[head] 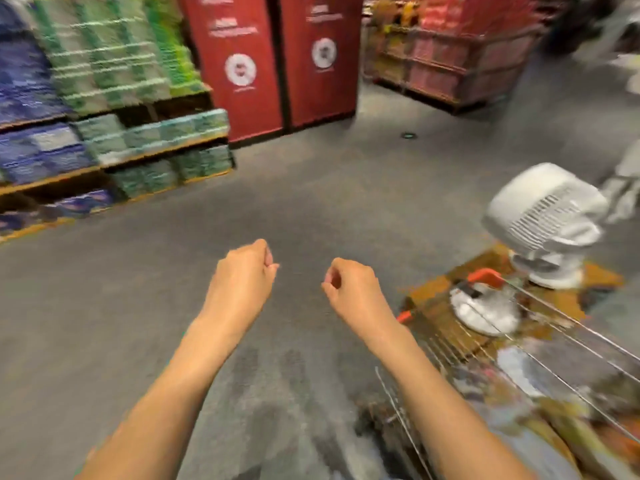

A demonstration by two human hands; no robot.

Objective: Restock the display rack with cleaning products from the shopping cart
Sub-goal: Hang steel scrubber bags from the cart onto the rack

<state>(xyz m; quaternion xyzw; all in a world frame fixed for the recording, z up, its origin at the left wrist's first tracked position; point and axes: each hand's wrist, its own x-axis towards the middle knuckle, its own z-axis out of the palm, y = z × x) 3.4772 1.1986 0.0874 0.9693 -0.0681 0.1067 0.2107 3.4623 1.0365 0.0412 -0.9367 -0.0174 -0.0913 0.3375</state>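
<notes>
The wire shopping cart (540,358) with orange corner caps sits at your lower right, its blurred contents hard to make out beyond a round white item (485,311). The wooden display rack (114,161) stands at your upper left, stacked with blue and green packaged cleaning products (104,64). Your left hand (242,271) and right hand (349,285) hover over the grey floor (311,188), apart from each other, fingers loosely curled, gripping nothing. A white fan (543,216) stands beyond the cart.
</notes>
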